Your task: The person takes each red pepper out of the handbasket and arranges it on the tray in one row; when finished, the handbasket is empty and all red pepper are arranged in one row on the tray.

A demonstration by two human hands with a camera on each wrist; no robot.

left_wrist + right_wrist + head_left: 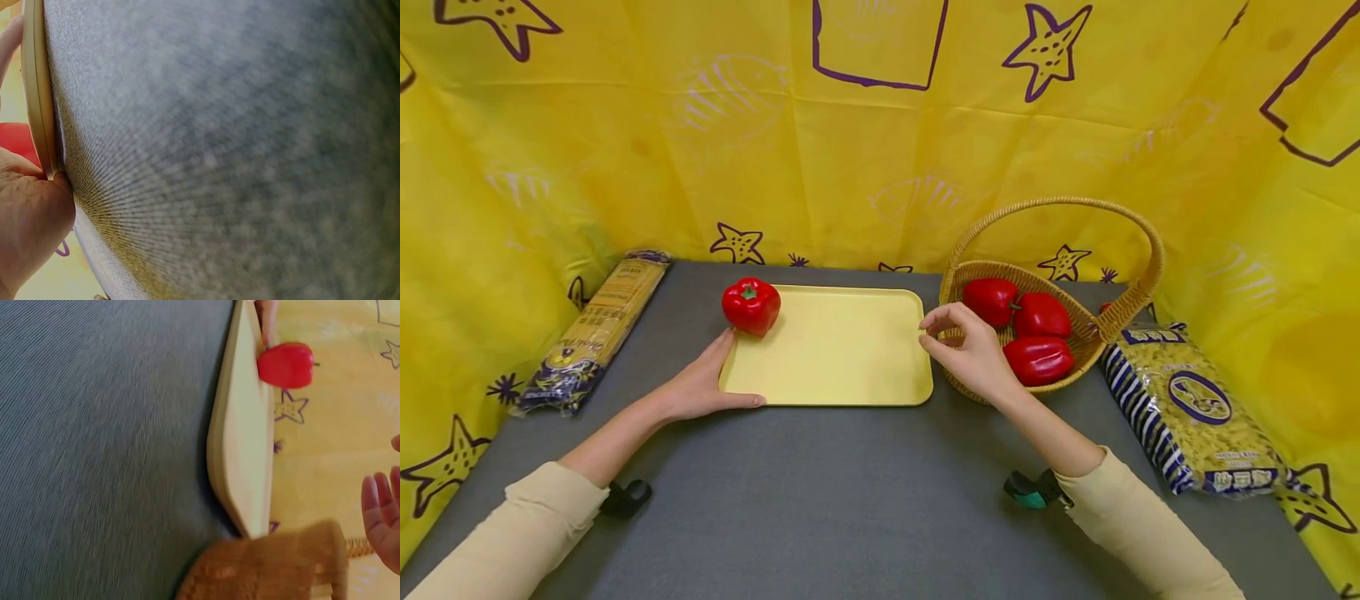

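Note:
A pale yellow tray (831,354) lies on the grey table. On its far left corner sits a red bell pepper (751,308) with a green stem. My left hand (700,390) spans the tray's near left corner, fingers along the left side beside the pepper and thumb at the front edge; the left wrist view shows the hand (31,219) against the tray rim (39,94). Over the gap between the tray's right edge and a wicker basket (1084,329) hovers my right hand (972,354), fingers loosely bent, holding nothing. The right wrist view has this hand (384,512) apart from the tray (240,444).
Several red bell peppers (1042,315) lie in the basket, whose tall handle (1152,250) arches over it. Right of it rests a bag of pasta (1213,417). A long noodle packet (598,321) lies at the far left. Yellow printed cloth (850,167) hangs behind and at both sides.

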